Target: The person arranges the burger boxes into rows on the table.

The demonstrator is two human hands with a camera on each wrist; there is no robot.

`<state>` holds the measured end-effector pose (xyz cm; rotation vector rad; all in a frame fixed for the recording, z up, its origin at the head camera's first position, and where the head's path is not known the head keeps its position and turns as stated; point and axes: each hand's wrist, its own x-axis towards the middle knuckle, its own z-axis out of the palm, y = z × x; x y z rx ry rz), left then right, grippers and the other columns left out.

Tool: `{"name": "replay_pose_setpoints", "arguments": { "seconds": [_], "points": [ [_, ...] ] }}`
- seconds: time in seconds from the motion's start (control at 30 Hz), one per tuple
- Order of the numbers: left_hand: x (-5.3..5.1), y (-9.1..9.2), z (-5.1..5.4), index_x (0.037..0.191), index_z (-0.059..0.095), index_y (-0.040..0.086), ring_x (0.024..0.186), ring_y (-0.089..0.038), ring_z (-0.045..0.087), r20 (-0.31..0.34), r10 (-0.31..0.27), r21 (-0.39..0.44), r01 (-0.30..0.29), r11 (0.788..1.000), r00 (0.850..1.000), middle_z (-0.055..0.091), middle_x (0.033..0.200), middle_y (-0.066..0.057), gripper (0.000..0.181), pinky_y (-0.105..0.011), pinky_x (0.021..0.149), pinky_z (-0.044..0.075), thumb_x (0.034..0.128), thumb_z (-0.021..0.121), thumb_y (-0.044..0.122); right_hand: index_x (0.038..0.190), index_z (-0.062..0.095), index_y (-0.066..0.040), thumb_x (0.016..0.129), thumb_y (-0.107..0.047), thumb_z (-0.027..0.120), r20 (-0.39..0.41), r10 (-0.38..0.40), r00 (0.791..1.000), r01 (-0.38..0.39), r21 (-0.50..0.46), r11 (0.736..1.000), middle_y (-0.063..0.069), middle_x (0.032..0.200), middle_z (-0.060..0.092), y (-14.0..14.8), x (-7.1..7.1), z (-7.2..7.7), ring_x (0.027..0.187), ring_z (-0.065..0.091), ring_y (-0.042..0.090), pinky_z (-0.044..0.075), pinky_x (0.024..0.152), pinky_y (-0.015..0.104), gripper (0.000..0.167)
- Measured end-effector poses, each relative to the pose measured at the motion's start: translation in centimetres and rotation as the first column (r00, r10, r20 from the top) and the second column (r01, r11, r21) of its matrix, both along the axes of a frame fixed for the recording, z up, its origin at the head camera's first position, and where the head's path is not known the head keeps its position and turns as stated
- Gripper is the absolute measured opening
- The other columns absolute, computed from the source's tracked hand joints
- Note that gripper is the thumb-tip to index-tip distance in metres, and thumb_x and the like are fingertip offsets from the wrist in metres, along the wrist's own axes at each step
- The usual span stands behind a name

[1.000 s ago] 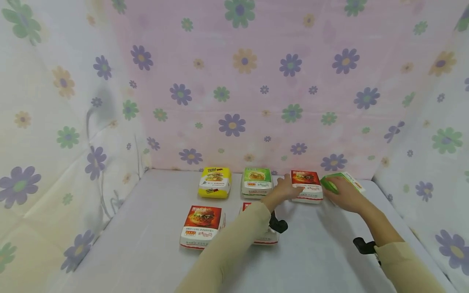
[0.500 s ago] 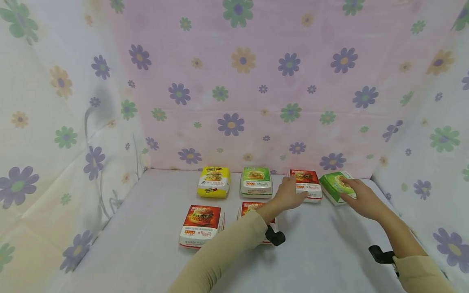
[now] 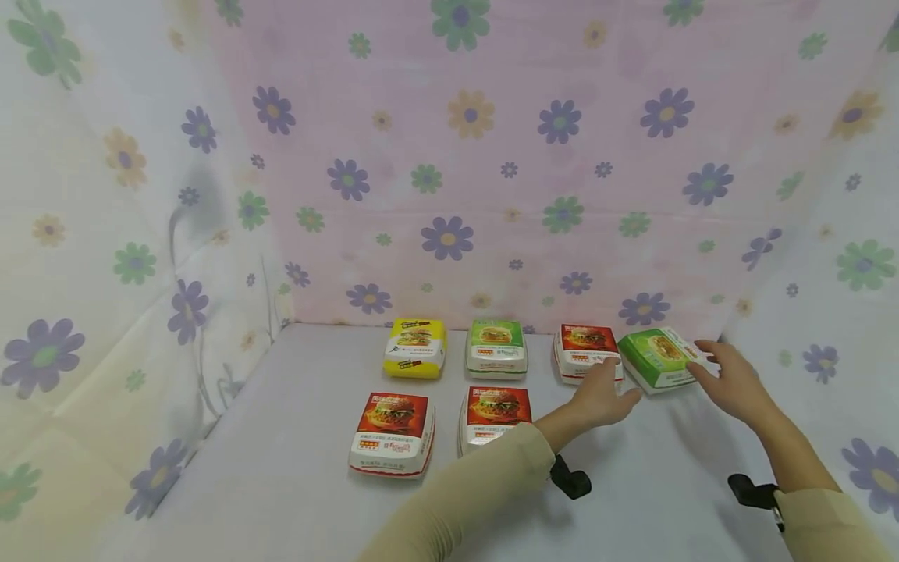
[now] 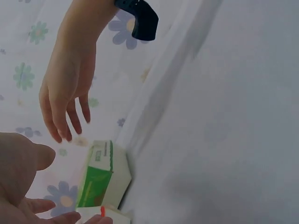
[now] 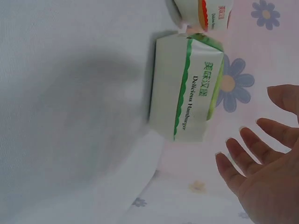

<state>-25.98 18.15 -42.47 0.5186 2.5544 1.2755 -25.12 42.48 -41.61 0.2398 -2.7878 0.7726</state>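
Note:
A green-and-white hamburger box (image 3: 656, 357) sits at the back right, turned at an angle. My right hand (image 3: 733, 382) hovers by its right side, and the right wrist view shows that hand (image 5: 268, 179) with spread fingers, apart from the green box (image 5: 191, 88). Just left of it stands a red-and-white hamburger box (image 3: 584, 343). In front of this red box, overlapping its lower right corner in the head view, is my left hand (image 3: 600, 396). Its fingers are relaxed in the left wrist view and hold nothing; whether they touch the red box I cannot tell.
Along the back are a yellow-and-white burger box (image 3: 414, 349) and another green box (image 3: 495, 349). Two more red boxes form a front row, one at left (image 3: 392, 433) and one (image 3: 497, 410) partly behind my left sleeve. Flowered cloth walls (image 3: 449, 179) enclose the white table (image 3: 281, 484).
The right-hand green box, first tilted up in my right hand, now lies flat on the table, released. My right hand has drawn back rightward. My left hand has moved right and toward me.

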Motion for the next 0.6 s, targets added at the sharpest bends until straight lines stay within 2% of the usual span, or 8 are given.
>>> {"name": "replay_pose_setpoints", "arguments": {
  "seconds": [0.1,0.2,0.37,0.43,0.5,0.6],
  "points": [
    [-0.1,1.3,-0.8,0.156,0.038,0.014,0.142,-0.014,0.044,0.052,0.008,0.026,-0.009,1.000,0.999,0.048,0.154,0.000,0.065,-0.035,0.112,0.043,0.1012,0.064,0.038,0.140,0.037,0.022,0.108,-0.018,0.049,0.030,-0.052,0.998,0.054,-0.053,0.997,0.047,0.135,0.039,0.3,-0.7,-0.1,0.119,0.043,0.064,0.042,0.091,0.072,0.053],
    [0.0,2.2,-1.3,0.158,0.036,0.015,0.145,-0.015,0.040,0.116,0.022,0.055,-0.029,0.998,0.993,0.043,0.158,0.002,0.066,-0.037,0.115,0.040,0.1018,0.062,0.039,0.146,0.029,0.021,0.111,-0.024,0.042,0.129,-0.074,0.989,0.092,-0.134,0.987,0.048,0.142,0.033,0.7,-1.3,-0.4,0.125,0.038,0.065,0.041,0.095,0.073,0.058],
    [0.3,4.0,-2.1,0.150,0.048,0.017,0.137,-0.016,0.048,0.205,0.030,0.106,-0.053,0.993,0.978,0.053,0.149,0.000,0.053,-0.038,0.109,0.044,0.1025,0.060,0.037,0.152,0.015,0.019,0.112,-0.035,0.030,0.319,-0.075,0.945,0.165,-0.265,0.950,0.048,0.150,0.019,1.7,-2.3,-1.6,0.136,0.026,0.065,0.034,0.104,0.073,0.069],
    [0.3,4.8,-2.4,0.149,0.048,0.019,0.135,-0.018,0.049,0.264,0.025,0.126,-0.060,0.990,0.964,0.054,0.147,-0.002,0.051,-0.041,0.109,0.044,0.1032,0.058,0.038,0.153,0.011,0.019,0.111,-0.038,0.026,0.356,-0.080,0.931,0.197,-0.308,0.931,0.048,0.152,0.016,2.2,-2.6,-2.1,0.139,0.024,0.064,0.033,0.108,0.071,0.072],
    [0.3,5.6,-2.4,0.151,0.045,0.019,0.138,-0.020,0.047,0.332,0.032,0.136,-0.081,0.987,0.943,0.051,0.149,-0.004,0.054,-0.043,0.111,0.042,0.1036,0.055,0.042,0.154,0.008,0.019,0.111,-0.040,0.023,0.376,-0.081,0.923,0.223,-0.353,0.909,0.047,0.154,0.013,2.8,-2.8,-2.6,0.141,0.023,0.062,0.032,0.110,0.069,0.074],
    [0.1,6.7,-2.3,0.155,0.037,0.016,0.141,-0.021,0.044,0.393,0.092,0.098,-0.141,0.985,0.915,0.046,0.152,-0.006,0.064,-0.043,0.115,0.039,0.1030,0.052,0.050,0.154,0.004,0.018,0.110,-0.044,0.022,0.398,-0.071,0.914,0.251,-0.420,0.872,0.046,0.157,0.009,3.5,-3.1,-3.2,0.143,0.021,0.060,0.031,0.113,0.065,0.078]
  ]
}}
